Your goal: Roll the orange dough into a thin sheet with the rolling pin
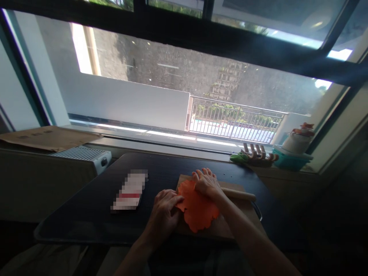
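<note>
A flat orange sheet of dough or clay point(199, 211) with a ragged edge lies on a wooden board point(227, 228). At its left edge, my left hand point(166, 207) is closed, with thumb and curled fingers pinching the rim. My right hand point(205, 182) rests over the sheet's upper right part, fingers stretched out and slightly spread toward the board's far edge. A pale wooden rolling pin point(240, 194) lies on the board just right of that hand; its left end is hidden behind the hand and wrist.
The dark table point(97, 220) carries a phone point(130, 191) with a blurred screen at left. A metal handle point(257, 211) shows at the board's right. On the sill stand a brown rack-like object point(255, 151) and a teal box point(291, 158). A heater point(86, 157) adjoins the table's left.
</note>
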Demonstrator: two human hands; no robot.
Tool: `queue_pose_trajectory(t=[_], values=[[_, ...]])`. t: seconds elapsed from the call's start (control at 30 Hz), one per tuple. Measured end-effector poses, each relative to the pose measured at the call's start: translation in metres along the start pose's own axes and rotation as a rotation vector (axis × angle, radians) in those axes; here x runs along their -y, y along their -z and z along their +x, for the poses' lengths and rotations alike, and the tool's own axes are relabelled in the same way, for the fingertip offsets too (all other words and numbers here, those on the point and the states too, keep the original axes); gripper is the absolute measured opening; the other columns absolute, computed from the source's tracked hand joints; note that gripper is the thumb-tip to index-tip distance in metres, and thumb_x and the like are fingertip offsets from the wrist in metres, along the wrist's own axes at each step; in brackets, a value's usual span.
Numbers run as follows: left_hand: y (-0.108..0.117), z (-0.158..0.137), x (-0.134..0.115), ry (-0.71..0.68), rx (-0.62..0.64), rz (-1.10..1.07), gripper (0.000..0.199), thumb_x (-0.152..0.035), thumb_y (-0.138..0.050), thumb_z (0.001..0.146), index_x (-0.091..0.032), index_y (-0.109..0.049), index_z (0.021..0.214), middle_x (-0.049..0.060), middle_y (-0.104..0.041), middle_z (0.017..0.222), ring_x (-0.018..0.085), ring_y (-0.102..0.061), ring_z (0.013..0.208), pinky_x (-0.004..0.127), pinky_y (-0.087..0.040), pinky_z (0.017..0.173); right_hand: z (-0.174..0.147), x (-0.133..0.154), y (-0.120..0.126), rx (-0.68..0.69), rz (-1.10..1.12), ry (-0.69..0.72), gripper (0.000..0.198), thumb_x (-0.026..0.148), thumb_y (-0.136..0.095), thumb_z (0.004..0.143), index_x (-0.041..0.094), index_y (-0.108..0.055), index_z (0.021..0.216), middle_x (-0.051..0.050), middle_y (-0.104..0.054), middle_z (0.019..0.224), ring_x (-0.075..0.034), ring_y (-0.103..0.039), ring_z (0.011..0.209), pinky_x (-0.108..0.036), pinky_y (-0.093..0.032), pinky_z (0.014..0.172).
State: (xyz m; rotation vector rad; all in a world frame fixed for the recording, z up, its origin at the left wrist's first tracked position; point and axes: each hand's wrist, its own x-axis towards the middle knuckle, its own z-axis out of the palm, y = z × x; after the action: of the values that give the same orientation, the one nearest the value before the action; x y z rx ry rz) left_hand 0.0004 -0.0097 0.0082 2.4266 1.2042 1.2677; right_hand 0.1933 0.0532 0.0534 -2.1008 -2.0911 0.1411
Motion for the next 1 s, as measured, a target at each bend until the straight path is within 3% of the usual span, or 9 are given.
queue_pose_trajectory(t=[0.17, 0.4, 0.5, 0.8, 1.0], values=[[0.002, 0.001, -0.002, 0.004, 0.021, -0.008, 0.030, -0.012, -0.056, 0.074, -0.022, -0.069, 0.099, 0.005, -0.068, 0.098, 0.024, -0.057, 0.102, 0.042, -0.043, 0.095, -0.042, 0.005, -0.009, -0.040, 0.039, 0.068, 0.057, 0.054, -0.017, 0.097, 0.026, -0.044, 0.138, -0.009, -0.034, 0.150, -0.028, -0.016, 0.142, -0.046, -0.015, 0.111], [-0.001, 0.000, 0.001, 0.001, -0.004, 0.018, 0.029, -0.011, -0.057, 0.073, -0.022, -0.069, 0.097, 0.005, -0.068, 0.095, 0.023, -0.057, 0.103, 0.042, -0.044, 0.094, 0.018, -0.003, 0.002, -0.024, 0.008, -0.001, 0.053, 0.049, -0.023, 0.096, 0.023, -0.046, 0.136, -0.012, -0.039, 0.145, -0.031, -0.022, 0.139, -0.049, -0.022, 0.106], [-0.001, 0.000, 0.001, 0.006, 0.001, 0.024, 0.029, -0.011, -0.057, 0.073, -0.022, -0.069, 0.096, 0.004, -0.068, 0.095, 0.024, -0.057, 0.103, 0.042, -0.044, 0.094, 0.027, -0.003, 0.005, -0.003, 0.001, -0.016, 0.052, 0.048, -0.027, 0.095, 0.022, -0.044, 0.137, -0.013, -0.040, 0.143, -0.031, -0.024, 0.137, -0.049, -0.026, 0.104], [0.002, 0.002, -0.001, 0.008, 0.014, 0.000, 0.030, -0.011, -0.057, 0.073, -0.022, -0.070, 0.097, 0.005, -0.068, 0.098, 0.024, -0.057, 0.101, 0.042, -0.043, 0.094, -0.045, 0.010, -0.008, -0.057, 0.027, 0.090, 0.053, 0.053, -0.021, 0.097, 0.027, -0.051, 0.131, -0.007, -0.038, 0.147, -0.027, -0.018, 0.141, -0.043, -0.019, 0.109], [0.001, 0.000, -0.001, 0.005, 0.019, 0.006, 0.029, -0.011, -0.056, 0.075, -0.021, -0.069, 0.099, 0.005, -0.068, 0.097, 0.024, -0.055, 0.104, 0.043, -0.042, 0.095, 0.008, 0.000, 0.002, -0.012, 0.009, 0.000, 0.052, 0.050, -0.022, 0.096, 0.023, -0.051, 0.130, -0.012, -0.040, 0.143, -0.030, -0.022, 0.138, -0.047, -0.022, 0.106]])
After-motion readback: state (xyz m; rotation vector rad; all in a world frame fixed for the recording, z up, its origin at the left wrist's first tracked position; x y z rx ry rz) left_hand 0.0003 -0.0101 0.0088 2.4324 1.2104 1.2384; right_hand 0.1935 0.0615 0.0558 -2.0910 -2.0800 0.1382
